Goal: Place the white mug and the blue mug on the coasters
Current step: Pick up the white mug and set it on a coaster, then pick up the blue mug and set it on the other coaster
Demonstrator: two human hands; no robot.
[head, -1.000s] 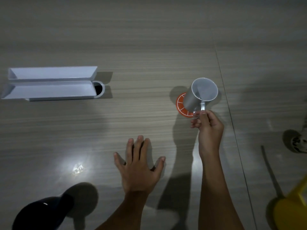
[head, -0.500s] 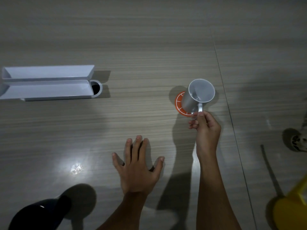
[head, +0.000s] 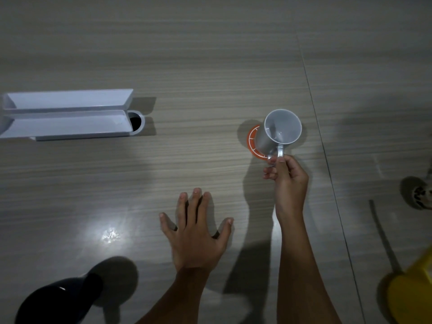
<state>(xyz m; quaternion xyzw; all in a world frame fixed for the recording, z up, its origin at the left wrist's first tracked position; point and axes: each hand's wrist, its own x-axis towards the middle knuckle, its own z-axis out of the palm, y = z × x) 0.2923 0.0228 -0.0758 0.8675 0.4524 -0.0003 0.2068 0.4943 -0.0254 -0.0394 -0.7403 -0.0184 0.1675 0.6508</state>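
My right hand (head: 288,176) grips the handle of the white mug (head: 278,132), which stands upright on or just over an orange coaster (head: 252,141); whether its base touches I cannot tell. Only the coaster's left edge shows past the mug. My left hand (head: 196,232) lies flat on the table with fingers spread, holding nothing. A dark mug-like object (head: 58,302) sits at the bottom left, its colour hard to tell in the dim light. No second coaster is in view.
A white two-trough holder (head: 67,114) lies at the left, with a round cable hole (head: 135,121) at its right end. A table seam (head: 327,160) runs down the right side. A yellow object (head: 411,295) sits at the bottom right corner.
The white mug has come down and slightly left over the orange coaster, covering more of it. My left hand has stayed flat on the table.
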